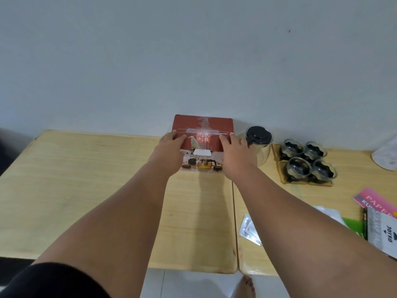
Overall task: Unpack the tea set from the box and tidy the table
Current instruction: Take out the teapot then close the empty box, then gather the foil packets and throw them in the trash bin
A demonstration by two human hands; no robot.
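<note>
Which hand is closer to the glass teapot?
Right. The right hand holds the right edge of the box, just beside the teapot. The left hand holds the left edge, across the box from it.

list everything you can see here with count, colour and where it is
box: 1, dark red with printed pictures, back of the left table, against the wall
teapot: 1, clear glass with black lid, just right of the box
cups: 4, clear glass with black holders, on the tray
tray: 1, pale, right table near the wall
tables: 2, light wood, side by side
foil sachets: a few, silver, front of the right table
paper packets: several, pink, green and grey, right edge
white bag: 1, far right, cut off
foot: 1, bare, on the floor
left hand: grips the box's left edge
right hand: grips the box's right edge
</note>
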